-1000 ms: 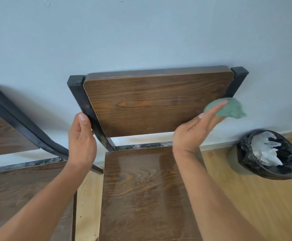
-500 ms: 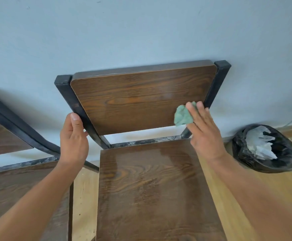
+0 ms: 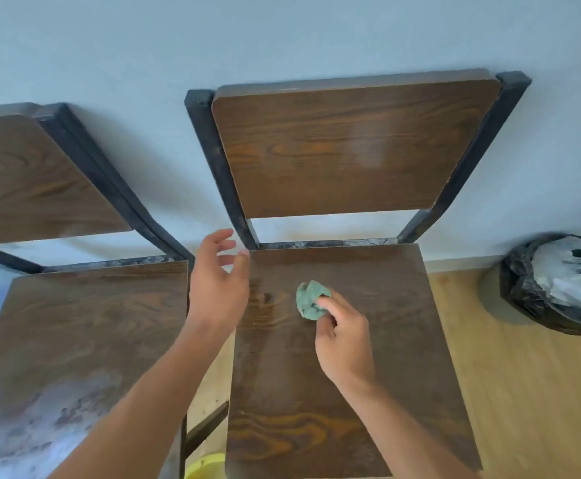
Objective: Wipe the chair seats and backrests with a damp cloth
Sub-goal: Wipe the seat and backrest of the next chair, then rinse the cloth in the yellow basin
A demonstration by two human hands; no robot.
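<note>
A wooden chair with a black metal frame stands against the wall; its backrest (image 3: 351, 146) is upright and its seat (image 3: 385, 357) fills the middle of the view. My right hand (image 3: 346, 344) is over the seat and pinches a crumpled green cloth (image 3: 311, 300), which rests on the wood. My left hand (image 3: 218, 285) hovers open, fingers spread, at the seat's back left corner beside the frame post, touching nothing. A second chair of the same kind stands to the left, with its backrest (image 3: 30, 181) and a seat (image 3: 75, 340) that shows pale dusty smears near the front.
A bin lined with a black bag (image 3: 555, 288) and holding white plastic sits on the wooden floor (image 3: 524, 392) at the right, by the wall. Something yellow (image 3: 206, 466) peeks out between the two chairs at the bottom edge.
My right hand brought the cloth down from the backrest's lower right onto the seat. My left hand let go of the left frame post and now hangs open. The view has pulled back.
</note>
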